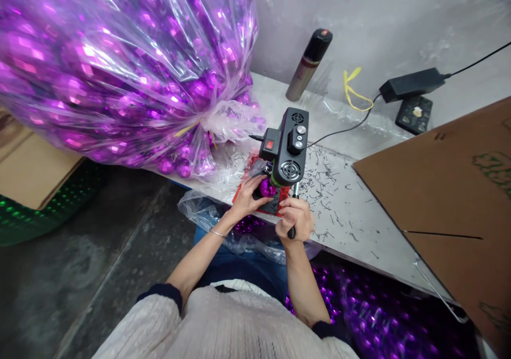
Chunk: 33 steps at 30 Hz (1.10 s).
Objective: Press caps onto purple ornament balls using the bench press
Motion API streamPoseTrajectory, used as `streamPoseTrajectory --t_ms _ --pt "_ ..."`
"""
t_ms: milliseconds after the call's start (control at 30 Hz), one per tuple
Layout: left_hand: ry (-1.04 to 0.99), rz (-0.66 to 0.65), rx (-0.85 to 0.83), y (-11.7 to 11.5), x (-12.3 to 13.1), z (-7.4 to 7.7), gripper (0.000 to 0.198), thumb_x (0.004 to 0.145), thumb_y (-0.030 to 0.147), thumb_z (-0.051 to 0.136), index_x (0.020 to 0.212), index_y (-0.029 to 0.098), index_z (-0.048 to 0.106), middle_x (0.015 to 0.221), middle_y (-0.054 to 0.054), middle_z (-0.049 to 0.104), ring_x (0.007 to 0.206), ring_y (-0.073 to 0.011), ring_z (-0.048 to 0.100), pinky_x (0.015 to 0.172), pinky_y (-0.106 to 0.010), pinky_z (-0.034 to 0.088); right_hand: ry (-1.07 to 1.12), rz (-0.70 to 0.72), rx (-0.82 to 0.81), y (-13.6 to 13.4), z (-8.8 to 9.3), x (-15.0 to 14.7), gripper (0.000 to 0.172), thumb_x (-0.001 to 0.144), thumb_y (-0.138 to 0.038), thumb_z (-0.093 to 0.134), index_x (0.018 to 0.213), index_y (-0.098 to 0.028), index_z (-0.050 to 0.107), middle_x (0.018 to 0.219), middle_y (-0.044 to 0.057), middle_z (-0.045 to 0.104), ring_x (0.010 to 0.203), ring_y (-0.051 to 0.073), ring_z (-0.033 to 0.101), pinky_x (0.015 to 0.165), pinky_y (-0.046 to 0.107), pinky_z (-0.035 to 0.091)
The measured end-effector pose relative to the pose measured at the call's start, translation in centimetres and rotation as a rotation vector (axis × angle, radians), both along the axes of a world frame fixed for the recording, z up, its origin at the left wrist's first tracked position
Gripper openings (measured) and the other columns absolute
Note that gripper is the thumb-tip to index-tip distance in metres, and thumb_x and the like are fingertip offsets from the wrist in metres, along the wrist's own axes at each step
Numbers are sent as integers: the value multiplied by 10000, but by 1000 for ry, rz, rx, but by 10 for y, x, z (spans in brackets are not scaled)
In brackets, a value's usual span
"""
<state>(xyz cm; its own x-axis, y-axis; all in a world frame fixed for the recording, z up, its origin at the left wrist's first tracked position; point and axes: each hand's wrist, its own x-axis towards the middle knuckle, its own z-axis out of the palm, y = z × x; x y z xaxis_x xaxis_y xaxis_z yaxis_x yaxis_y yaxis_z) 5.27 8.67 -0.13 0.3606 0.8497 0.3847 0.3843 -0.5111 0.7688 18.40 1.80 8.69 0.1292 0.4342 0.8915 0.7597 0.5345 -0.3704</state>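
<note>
A purple mirrored ball (267, 187) sits under the head of a small black bench machine (293, 146), on the machine's dark base with red edges. My left hand (249, 199) holds the ball from its left side, thumb and fingers curved round it. On the right, my right hand (296, 219) is wrapped round the black-ended lever (291, 233) of the machine. The machine has round vents, silver knobs and a red switch (270, 145). Where the ball meets the machine is partly hidden by the machine's head.
A huge clear bag of purple balls (131, 76) fills the left. Behind the machine stand a spray can (309, 63), yellow tie (353, 90) and black power adapter (415, 84). Small dark wire bits (327, 199) litter the table. A cardboard box (451, 188) stands right; more purple balls (383, 316) lie below.
</note>
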Motion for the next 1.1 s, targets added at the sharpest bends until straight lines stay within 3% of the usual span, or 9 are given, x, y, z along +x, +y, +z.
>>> streamPoseTrajectory --t_ms 600,867,1000,1100 --pt "-16 6 -6 0 0 3 701 828 530 797 1397 175 594 1363 -170 686 1294 -312 646 1089 -497 518 42 -31 65 4 -13 -4 265 1032 -264 402 813 -227 546 735 0 635 625 126 611 629 309 486" --pt "-38 -10 -5 2 1 2 685 830 496 807 1401 188 587 1360 -171 687 1291 -317 647 1085 -512 519 42 -36 72 6 -20 -3 252 1021 -233 391 819 -232 541 725 -5 630 633 141 626 710 346 516" --pt "-25 -6 -15 4 1 1 660 837 467 808 1400 202 591 1361 -163 686 1305 -321 637 1100 -521 507 -4 -2 89 9 -27 -2 226 998 -208 406 827 -231 552 747 4 637 635 142 618 677 330 511" --pt "-20 -12 -15 7 2 0 660 837 463 807 1406 210 588 1366 -160 683 1305 -324 637 1099 -527 508 -10 24 100 9 -22 -2 228 977 -185 423 796 -229 554 738 3 633 627 140 607 641 310 496"
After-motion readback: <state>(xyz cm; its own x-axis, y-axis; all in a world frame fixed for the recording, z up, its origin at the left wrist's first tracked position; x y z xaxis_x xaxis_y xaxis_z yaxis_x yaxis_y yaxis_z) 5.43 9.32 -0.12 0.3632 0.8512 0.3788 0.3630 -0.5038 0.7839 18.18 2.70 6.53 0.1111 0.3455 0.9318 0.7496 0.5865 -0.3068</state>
